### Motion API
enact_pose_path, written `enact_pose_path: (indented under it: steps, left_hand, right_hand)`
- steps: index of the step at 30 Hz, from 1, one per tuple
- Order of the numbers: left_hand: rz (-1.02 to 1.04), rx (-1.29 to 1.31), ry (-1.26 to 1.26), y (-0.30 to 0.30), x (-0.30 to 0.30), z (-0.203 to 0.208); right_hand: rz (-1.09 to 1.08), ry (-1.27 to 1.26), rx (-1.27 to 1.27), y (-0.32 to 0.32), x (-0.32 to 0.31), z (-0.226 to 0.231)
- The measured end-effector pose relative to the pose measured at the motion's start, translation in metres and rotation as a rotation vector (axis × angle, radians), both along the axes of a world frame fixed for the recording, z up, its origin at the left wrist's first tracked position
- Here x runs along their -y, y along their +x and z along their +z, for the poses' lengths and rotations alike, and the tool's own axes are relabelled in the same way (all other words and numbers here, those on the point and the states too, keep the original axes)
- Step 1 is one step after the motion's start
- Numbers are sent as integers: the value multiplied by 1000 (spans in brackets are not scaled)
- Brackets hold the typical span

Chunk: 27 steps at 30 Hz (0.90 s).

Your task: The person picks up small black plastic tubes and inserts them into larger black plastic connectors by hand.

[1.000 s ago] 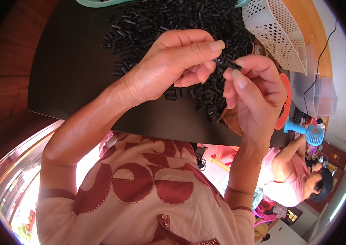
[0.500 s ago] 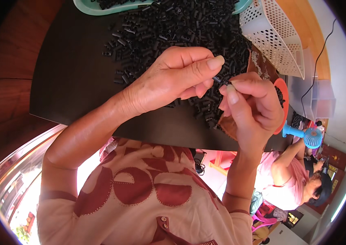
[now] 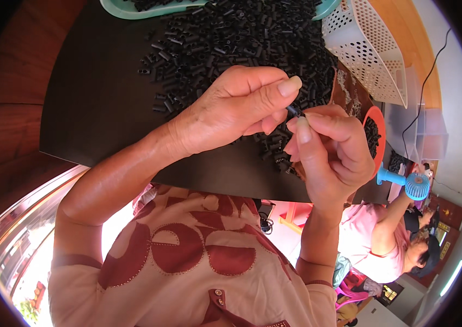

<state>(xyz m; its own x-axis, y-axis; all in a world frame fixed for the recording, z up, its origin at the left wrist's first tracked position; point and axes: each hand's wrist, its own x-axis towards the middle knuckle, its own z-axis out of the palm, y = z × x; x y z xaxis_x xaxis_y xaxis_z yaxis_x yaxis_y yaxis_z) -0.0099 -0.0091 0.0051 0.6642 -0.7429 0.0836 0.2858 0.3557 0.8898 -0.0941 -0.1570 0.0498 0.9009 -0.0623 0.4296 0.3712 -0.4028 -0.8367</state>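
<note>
A dark, matte rectangular work board (image 3: pixel 100 103) fills the upper middle of the frame, resting on a reddish-brown wooden surface (image 3: pixel 7 109) at the left. A heap of small black plastic tubes (image 3: pixel 231 38) spreads across its upper half, beside a white perforated plastic basket (image 3: pixel 372 49) at upper right. Another person in pink (image 3: pixel 383 245) sits at lower right.

Just right of centre, the left hand (image 3: pixel 231 109) and the right hand (image 3: pixel 331 155) meet, both pinching one short black tube piece (image 3: pixel 295 111) between thumb and fingertips. Its long axis slants from upper left to lower right.
</note>
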Motion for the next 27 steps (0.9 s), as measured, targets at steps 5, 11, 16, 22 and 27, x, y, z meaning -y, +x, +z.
enact_pose_path:
  steps: [5, 11, 16, 22, 27]
  left_hand:
    - [37, 95, -8, 0, 1, -5]
    - [40, 189, 0, 1, -3, -5]
    - [53, 247, 31, 1, -5, -6]
    - [44, 254, 35, -1, -7, -5]
    - [26, 256, 50, 0, -9, -5]
  right_hand:
    - [12, 97, -1, 0, -3, -3]
    - [19, 29, 21, -1, -4, -3]
    - [3, 48, 12, -3, -9, -3]
    - [6, 40, 25, -6, -12, -4]
    - [-12, 17, 14, -6, -15, -3]
